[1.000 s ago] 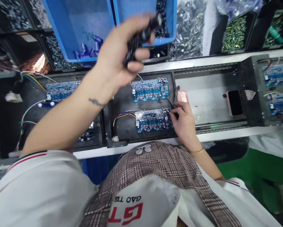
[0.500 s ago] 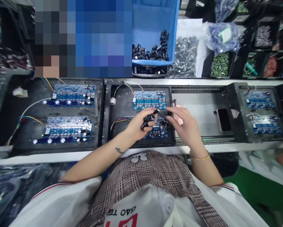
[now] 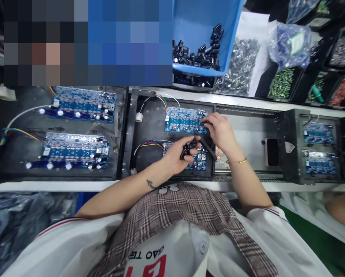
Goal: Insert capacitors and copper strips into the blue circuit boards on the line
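My left hand (image 3: 180,154) is curled around several black capacitors (image 3: 187,149), above the lower blue circuit board (image 3: 198,165) in the middle tray. Pinched in the fingertips of my right hand (image 3: 218,129) is a small dark part, apparently a capacitor (image 3: 203,122), at the right end of the upper blue circuit board (image 3: 184,120). Whether its leads are in the board cannot be made out. Coloured wires (image 3: 161,100) run from the upper board's left end to a white connector (image 3: 138,116). My left hand partly hides the lower board.
A blue bin (image 3: 201,71) with black capacitors stands behind the tray. The left tray (image 3: 119,154) holds two boards with large capacitors along their edges. A phone (image 3: 272,152) lies right of my hands. Parts boxes (image 3: 282,82) line the back right.
My right hand has moved away from my left hand, up to the right end of the upper board, carrying the small dark part. The whole view has shifted and tilted a little.
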Available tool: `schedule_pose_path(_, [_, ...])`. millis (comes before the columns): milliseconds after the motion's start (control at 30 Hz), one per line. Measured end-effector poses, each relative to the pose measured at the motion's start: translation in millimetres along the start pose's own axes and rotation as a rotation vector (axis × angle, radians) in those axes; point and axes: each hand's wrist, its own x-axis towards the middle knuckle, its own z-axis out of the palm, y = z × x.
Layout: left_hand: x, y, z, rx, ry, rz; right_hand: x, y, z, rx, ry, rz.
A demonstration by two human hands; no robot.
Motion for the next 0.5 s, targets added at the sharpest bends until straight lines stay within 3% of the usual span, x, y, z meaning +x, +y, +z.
schedule_pose_path(167, [0.4, -3.5, 3.4, 0.072, 0.044, 0.056, 3.5, -2.8, -2.9, -0.051, -0.018, -0.043])
schedule_pose_path(500, [4.3, -0.5, 4.0, 0.245, -0.027, 0.222, 8.8, -6.9, -7.9, -0.182, -0.075, -0.077])
